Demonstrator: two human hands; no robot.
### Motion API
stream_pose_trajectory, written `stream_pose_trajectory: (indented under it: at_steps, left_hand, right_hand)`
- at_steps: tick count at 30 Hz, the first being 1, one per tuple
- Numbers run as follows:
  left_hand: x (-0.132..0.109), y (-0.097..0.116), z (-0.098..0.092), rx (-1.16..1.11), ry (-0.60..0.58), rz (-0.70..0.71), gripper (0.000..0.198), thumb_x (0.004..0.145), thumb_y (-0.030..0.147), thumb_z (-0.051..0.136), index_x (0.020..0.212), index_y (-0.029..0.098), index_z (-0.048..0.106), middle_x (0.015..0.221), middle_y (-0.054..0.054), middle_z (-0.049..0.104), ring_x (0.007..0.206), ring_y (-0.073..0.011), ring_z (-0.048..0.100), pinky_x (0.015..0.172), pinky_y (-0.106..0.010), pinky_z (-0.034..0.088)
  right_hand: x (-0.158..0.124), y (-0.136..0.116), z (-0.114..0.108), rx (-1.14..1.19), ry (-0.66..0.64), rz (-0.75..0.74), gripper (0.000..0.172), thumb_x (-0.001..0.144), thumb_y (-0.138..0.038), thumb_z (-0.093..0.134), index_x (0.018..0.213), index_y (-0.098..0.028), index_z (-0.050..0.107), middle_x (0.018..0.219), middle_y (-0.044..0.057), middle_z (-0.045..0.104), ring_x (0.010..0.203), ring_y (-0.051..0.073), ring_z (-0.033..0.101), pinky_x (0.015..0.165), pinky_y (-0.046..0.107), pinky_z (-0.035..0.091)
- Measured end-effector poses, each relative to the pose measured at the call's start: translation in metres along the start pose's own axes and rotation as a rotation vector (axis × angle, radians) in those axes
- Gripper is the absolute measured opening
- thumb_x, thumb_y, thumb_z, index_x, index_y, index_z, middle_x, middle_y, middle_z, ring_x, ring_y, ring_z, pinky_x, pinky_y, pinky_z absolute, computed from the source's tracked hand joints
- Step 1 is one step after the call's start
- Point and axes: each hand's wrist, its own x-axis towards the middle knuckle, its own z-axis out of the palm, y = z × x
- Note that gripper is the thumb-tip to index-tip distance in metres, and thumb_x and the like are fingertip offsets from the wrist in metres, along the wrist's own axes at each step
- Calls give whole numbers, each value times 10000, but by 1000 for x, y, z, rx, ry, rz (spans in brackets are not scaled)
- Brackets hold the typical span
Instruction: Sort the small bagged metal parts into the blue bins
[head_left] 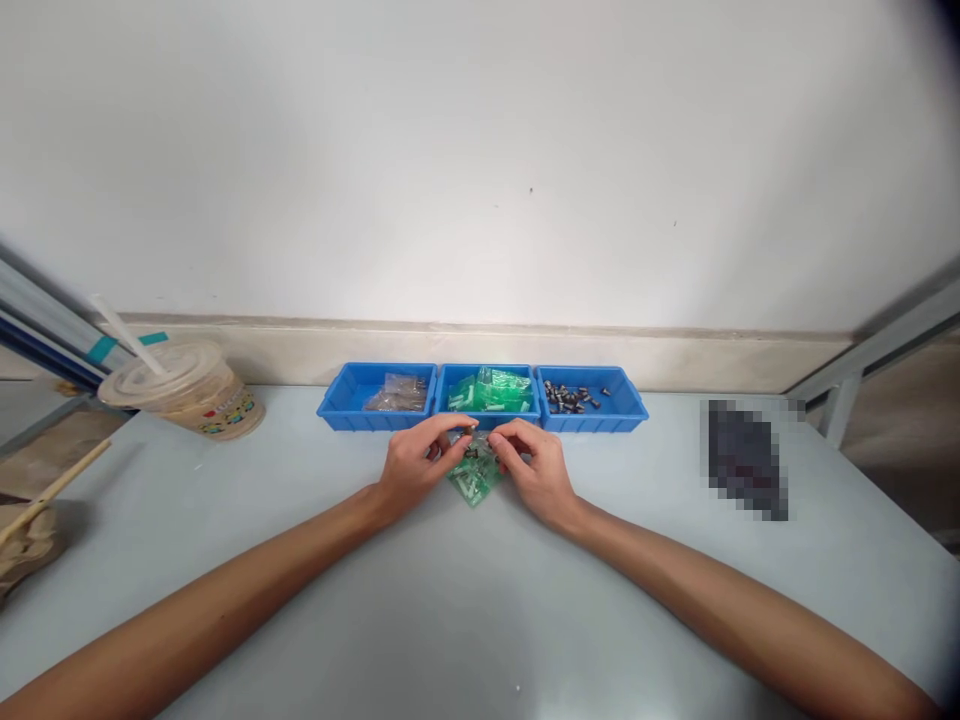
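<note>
A small clear-and-green plastic bag hangs or lies just in front of the middle bin, with small dark and pale parts inside. My left hand has thumb and forefinger closed at the bag's upper left edge; something small and brownish shows at those fingertips, too small to name. Across from it, my right hand pinches the bag's upper right edge. Beyond the hands, the middle blue bin holds green plastic bags. The right blue bin contains small dark metal parts.
The left blue bin holds clear bags of brownish parts. A lidded plastic cup with a straw stands at the left, near a crumpled brown item. A blurred dark object lies right. A wall rises behind the bins.
</note>
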Motion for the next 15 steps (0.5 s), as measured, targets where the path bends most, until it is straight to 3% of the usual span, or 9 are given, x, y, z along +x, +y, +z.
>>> stream_pose_trajectory:
  at_steps: [7,12,15]
  left_hand:
    - [1,-3,0,-11,15,138,174,925,200,547,1041,184,675,903,-50,718,813,-133,666,733,-230,541]
    - [-6,-12,2,-48,-5,53,188,931,229,544,1092,196,635,827,-6,732,704,-105,692,666,-182,545]
    - [-10,-15,4,-69,-6,55,182,933,246,541,1094,198,611,796,8,732,675,-104,697,639,-174,543]
  right_hand:
    - [-2,2,1,15,24,-16,189,919,-319,530,856,-201,664,762,27,618,645,146,547,601,267,455]
    - [-2,1,1,24,-30,-96,164,894,-271,574,1013,-230,680,816,36,616,715,160,578,594,261,468]
    - [-2,2,1,18,-69,-154,158,886,-253,593,1011,-229,686,861,50,631,761,170,593,633,277,485]
